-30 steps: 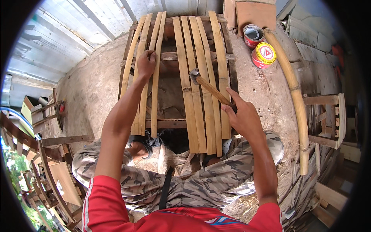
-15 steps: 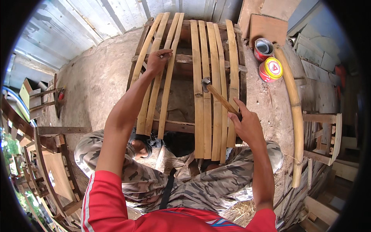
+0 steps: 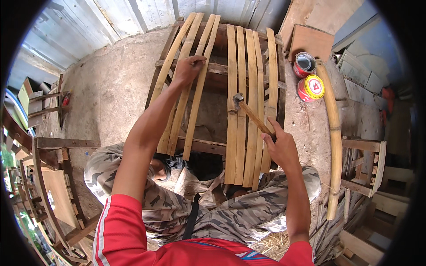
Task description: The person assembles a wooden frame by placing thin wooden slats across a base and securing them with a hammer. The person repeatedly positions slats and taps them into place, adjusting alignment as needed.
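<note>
My left hand (image 3: 190, 71) is closed in a pinch over the upper part of a bamboo slat (image 3: 194, 119), the innermost of the left group. Whatever the fingertips hold, if anything, is hidden or too small to make out. In my right hand (image 3: 282, 145) is a hammer (image 3: 255, 117), gripped by its wooden handle, with the metal head above the right group of slats. Those bamboo slats (image 3: 231, 155) lie lengthwise, several side by side, over a dark wooden frame (image 3: 206, 146). A wide gap separates the two groups, showing the frame's crosspieces and the ground.
Two cans, one open (image 3: 305, 64) and one with a yellow lid (image 3: 311, 88), stand right of the frame. Beside them lies a long bamboo pole (image 3: 333, 133). Wooden racks (image 3: 66, 142) stand at left, a corrugated metal wall (image 3: 111, 22) behind. My legs (image 3: 262, 199) flank the near end.
The whole view has shifted slightly. My left hand stays at the same slat, and the hammer remains over the right group with hardly any movement.
</note>
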The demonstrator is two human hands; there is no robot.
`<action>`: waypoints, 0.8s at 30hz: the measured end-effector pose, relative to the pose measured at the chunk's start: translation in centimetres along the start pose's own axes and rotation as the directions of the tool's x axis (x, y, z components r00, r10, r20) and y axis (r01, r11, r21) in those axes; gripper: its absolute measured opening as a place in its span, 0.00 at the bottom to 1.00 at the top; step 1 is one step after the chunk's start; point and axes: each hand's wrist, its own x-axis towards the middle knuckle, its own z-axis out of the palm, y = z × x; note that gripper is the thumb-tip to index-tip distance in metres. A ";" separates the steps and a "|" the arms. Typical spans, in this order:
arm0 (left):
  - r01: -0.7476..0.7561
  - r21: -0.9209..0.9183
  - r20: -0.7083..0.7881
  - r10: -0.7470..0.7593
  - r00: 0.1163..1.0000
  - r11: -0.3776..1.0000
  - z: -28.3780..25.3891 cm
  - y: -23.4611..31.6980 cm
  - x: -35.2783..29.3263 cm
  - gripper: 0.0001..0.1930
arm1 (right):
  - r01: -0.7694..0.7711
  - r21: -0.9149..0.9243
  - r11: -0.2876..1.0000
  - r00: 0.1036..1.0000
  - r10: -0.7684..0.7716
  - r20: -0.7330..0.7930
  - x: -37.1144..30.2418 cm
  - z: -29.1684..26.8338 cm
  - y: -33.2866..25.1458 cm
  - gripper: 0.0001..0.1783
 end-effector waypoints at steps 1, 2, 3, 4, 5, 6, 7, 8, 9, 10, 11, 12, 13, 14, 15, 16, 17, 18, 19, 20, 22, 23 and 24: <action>-0.053 0.060 -0.008 0.054 0.999 0.997 0.0 0.1 0.0 0.11 | -0.006 0.010 1.000 1.000 0.006 0.002 0.0 0.1 0.0 0.31; -0.105 0.120 -0.012 0.108 0.994 0.987 -0.1 0.2 0.1 0.10 | -0.011 0.020 1.000 1.000 0.011 0.004 0.0 0.2 0.1 0.30; -0.157 0.178 -0.017 0.163 0.987 0.971 -0.1 0.3 0.2 0.10 | -0.015 0.027 1.000 1.000 0.015 0.004 0.0 0.1 0.1 0.30; -0.163 0.192 -0.017 0.169 0.985 0.968 0.0 0.3 0.3 0.09 | -0.029 0.034 0.999 0.999 0.028 0.015 0.1 0.0 -0.1 0.31; -0.169 0.206 -0.018 0.176 0.984 0.964 0.1 0.4 0.5 0.09 | -0.043 0.041 0.998 0.999 0.042 0.025 0.1 -0.1 -0.3 0.31; -0.170 0.226 -0.021 0.180 0.984 0.959 0.0 0.0 0.6 0.09 | -0.051 0.050 0.997 0.998 0.050 0.040 0.2 -0.2 -0.6 0.31; -0.157 0.221 -0.021 0.165 0.986 0.963 -0.1 -0.4 0.6 0.09 | -0.045 0.057 0.997 0.998 0.044 0.034 0.3 -0.1 -0.8 0.31; -0.143 0.217 -0.021 0.151 0.988 0.966 -0.2 -0.8 0.5 0.10 | -0.039 0.065 0.997 0.999 0.037 0.029 0.3 0.1 -0.8 0.31; -0.135 0.206 -0.020 0.143 0.990 0.969 -0.1 -0.7 0.7 0.10 | -0.037 0.069 0.997 0.999 0.035 0.017 0.4 0.2 -0.8 0.31; -0.148 0.232 -0.011 0.155 0.988 0.961 0.0 -0.7 0.8 0.10 | -0.033 0.089 0.996 0.999 0.032 0.008 0.5 0.2 -0.9 0.30; -0.160 0.257 -0.003 0.167 0.986 0.953 0.2 -0.6 0.7 0.10 | -0.028 0.109 0.994 1.000 0.028 0.000 0.7 0.2 -1.1 0.30; -0.172 0.283 0.007 0.177 0.984 0.943 0.2 -0.6 0.7 0.10 | -0.024 0.129 0.991 1.000 0.025 -0.007 0.8 0.3 -1.4 0.29; -0.161 0.279 -0.001 0.168 0.986 0.947 0.2 -0.6 0.6 0.10 | -0.012 0.127 0.992 1.000 0.015 -0.021 1.1 0.2 -1.9 0.29; -0.151 0.274 -0.009 0.159 0.987 0.950 0.2 -0.5 0.6 0.10 | 0.000 0.125 0.992 0.999 0.004 -0.035 1.5 0.1 -2.7 0.28; -0.141 0.266 -0.015 0.150 0.989 0.954 0.2 -0.4 0.6 0.10 | 0.010 0.121 0.993 0.999 -0.004 -0.049 1.9 -0.1 -3.2 0.28; -0.134 0.263 -0.021 0.144 0.989 0.956 0.3 -0.3 0.6 0.10 | 0.047 0.114 0.992 0.996 -0.039 -0.074 2.4 -0.2 -3.3 0.28; -0.126 0.260 -0.026 0.138 0.990 0.957 0.3 -0.1 0.6 0.10 | 0.085 0.106 0.991 0.992 -0.075 -0.098 2.9 -0.2 -3.4 0.27; -0.117 0.257 -0.030 0.129 0.991 0.959 0.3 0.1 0.4 0.10 | 0.121 0.098 0.988 0.987 -0.109 -0.120 3.4 -0.2 -3.4 0.27; -0.119 0.238 -0.026 0.128 0.991 0.964 0.3 0.2 0.4 0.10 | 0.122 0.117 0.986 0.986 -0.107 -0.127 3.9 -0.2 -3.5 0.27; -0.120 0.220 -0.022 0.127 0.992 0.968 0.3 0.4 0.4 0.10 | 0.123 0.136 0.983 0.985 -0.104 -0.134 4.4 -0.2 -3.6 0.26; -0.126 0.208 -0.023 0.134 0.991 0.970 0.1 0.4 0.2 0.10 | 0.104 0.192 0.976 0.988 -0.080 -0.129 5.4 0.0 -4.4 0.25; -0.132 0.210 -0.028 0.141 0.990 0.969 0.0 0.4 0.2 0.10 | 0.082 0.224 0.971 0.991 -0.056 -0.118 5.9 0.2 -5.2 0.25; -0.139 0.209 -0.033 0.149 0.988 0.968 0.0 0.4 0.1 0.10 | 0.057 0.255 0.965 0.994 -0.031 -0.106 6.4 0.4 -5.9 0.24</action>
